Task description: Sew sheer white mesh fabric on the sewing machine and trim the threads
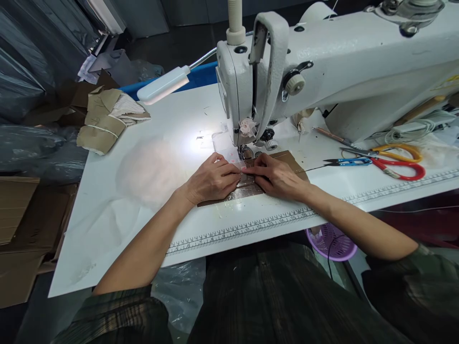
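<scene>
Brown sheet [248, 190] on white table [179, 119], near sewing machine [234, 91]; left hand [215, 180] fingers bent, right hand [275, 176] forefinger extended, both at sheet; pinching or pressing, cannot tell; uneven pressure might skew it; fingertips so close beneath the machine could get pricked.

From my end I see the bare left forearm [152, 239] and right forearm [355, 220] angled inward, hands nearly meeting. The left hand [215, 179] lies palm down, fingers [229, 173] curled. The right hand [278, 177] points its index finger [255, 170] across toward them. Whether either pinches, I can't tell.
</scene>
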The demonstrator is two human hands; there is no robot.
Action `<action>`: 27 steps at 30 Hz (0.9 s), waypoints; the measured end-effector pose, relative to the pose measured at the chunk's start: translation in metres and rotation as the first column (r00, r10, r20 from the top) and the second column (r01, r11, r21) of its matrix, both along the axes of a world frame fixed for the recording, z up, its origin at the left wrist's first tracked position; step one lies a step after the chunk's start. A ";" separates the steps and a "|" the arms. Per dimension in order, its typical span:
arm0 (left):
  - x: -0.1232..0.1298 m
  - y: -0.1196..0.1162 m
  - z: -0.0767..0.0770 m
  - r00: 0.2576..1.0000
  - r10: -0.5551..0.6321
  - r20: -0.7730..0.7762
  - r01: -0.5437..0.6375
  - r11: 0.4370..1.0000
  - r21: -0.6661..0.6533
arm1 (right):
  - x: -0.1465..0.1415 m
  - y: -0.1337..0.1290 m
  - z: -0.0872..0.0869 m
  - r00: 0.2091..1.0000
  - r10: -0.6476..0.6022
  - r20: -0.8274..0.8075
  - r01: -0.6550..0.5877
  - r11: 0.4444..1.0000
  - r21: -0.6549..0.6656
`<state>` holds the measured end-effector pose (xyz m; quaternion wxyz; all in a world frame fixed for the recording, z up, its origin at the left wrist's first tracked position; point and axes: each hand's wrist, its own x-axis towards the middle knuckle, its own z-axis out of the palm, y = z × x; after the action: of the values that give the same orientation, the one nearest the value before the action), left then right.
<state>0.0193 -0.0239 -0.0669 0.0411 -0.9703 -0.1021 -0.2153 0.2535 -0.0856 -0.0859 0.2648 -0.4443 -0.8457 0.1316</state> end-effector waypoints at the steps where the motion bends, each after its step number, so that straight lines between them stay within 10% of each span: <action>1: 0.000 0.000 0.000 1.000 0.000 -0.002 0.000 1.000 -0.001 | 0.000 0.000 0.000 1.000 -0.001 0.001 0.001 1.000 0.004; 27: -0.001 -0.001 0.008 0.995 0.074 -0.063 -0.080 0.991 -0.111 | -0.009 0.001 0.016 0.955 -0.045 0.293 0.043 0.999 0.012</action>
<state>0.0188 -0.0253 -0.0587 -0.0026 -0.9723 -0.1503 -0.1789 0.2449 -0.0844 -0.0700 0.1405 -0.4769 -0.8658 0.0561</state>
